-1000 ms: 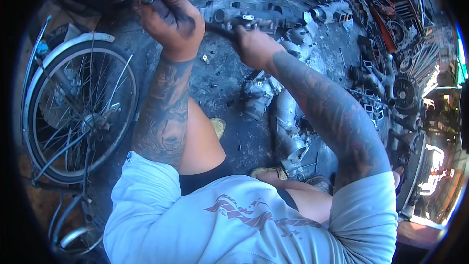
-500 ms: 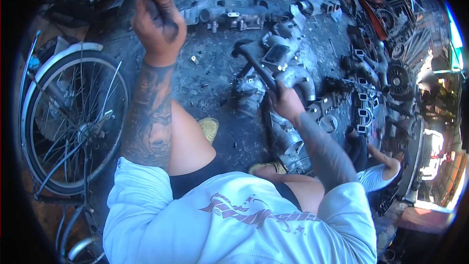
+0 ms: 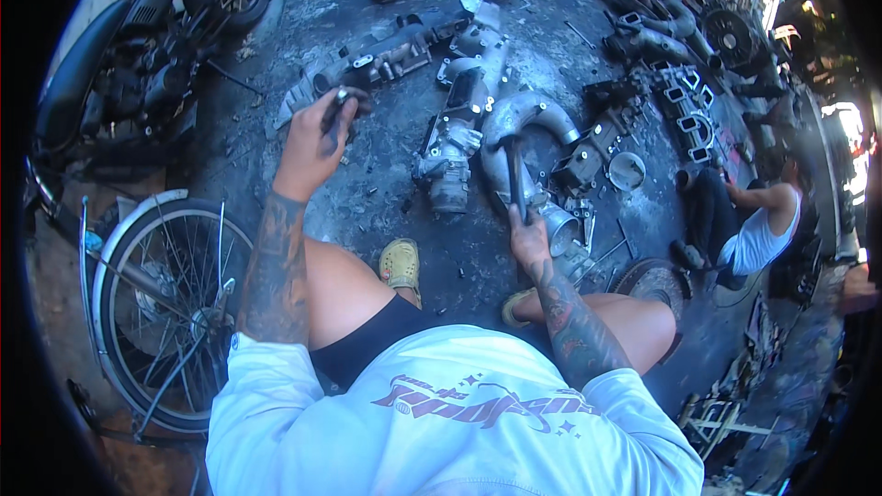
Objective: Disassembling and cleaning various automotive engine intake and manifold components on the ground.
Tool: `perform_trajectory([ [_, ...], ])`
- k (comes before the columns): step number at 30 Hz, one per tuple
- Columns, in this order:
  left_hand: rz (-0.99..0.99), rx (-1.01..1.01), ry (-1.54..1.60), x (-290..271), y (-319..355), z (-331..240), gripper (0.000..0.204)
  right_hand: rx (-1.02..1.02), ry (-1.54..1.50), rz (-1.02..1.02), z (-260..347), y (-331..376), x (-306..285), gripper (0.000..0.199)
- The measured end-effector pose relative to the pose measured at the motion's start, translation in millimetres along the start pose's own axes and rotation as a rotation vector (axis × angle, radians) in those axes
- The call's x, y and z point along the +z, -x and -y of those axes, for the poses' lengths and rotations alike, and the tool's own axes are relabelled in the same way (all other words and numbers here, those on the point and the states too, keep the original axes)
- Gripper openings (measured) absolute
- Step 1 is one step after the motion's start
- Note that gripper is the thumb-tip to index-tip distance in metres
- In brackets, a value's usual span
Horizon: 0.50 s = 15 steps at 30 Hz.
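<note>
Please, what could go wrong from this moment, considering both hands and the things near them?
First, the dark long-handled hammer in the right grip might knock the curved silver metal pipe, which appears just behind it in view. Second, the left grip is ungloved around a small shiny-ended metal tool, so a misplaced hammer blow could cause injury. Third, anything dropped might hit the left yellow holed clog, which probably protects little.

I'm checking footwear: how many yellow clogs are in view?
2: the left clog, near the picture's middle, and the right clog, partly hidden, below the right hand in the picture. Others may be hidden.
</note>
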<state>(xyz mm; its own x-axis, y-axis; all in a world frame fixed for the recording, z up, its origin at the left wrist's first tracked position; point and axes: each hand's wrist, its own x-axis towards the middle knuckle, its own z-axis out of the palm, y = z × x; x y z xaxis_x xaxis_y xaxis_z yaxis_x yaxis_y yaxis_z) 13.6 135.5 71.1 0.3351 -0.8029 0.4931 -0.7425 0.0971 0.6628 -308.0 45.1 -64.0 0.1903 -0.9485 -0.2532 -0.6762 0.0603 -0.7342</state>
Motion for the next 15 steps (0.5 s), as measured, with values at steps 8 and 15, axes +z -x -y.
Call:
perform_trajectory([
  [8,0.026,-0.333,0.313,42.8,50.3,36.4,0.021,-0.532,-0.663,-0.353,104.1,-56.3,-62.1,0.014],
  [15,-0.042,-0.429,0.088,82.5,24.4,58.4,0.025,-0.642,-0.168,-0.46,-13.9,-86.5,64.4,0.026],
])
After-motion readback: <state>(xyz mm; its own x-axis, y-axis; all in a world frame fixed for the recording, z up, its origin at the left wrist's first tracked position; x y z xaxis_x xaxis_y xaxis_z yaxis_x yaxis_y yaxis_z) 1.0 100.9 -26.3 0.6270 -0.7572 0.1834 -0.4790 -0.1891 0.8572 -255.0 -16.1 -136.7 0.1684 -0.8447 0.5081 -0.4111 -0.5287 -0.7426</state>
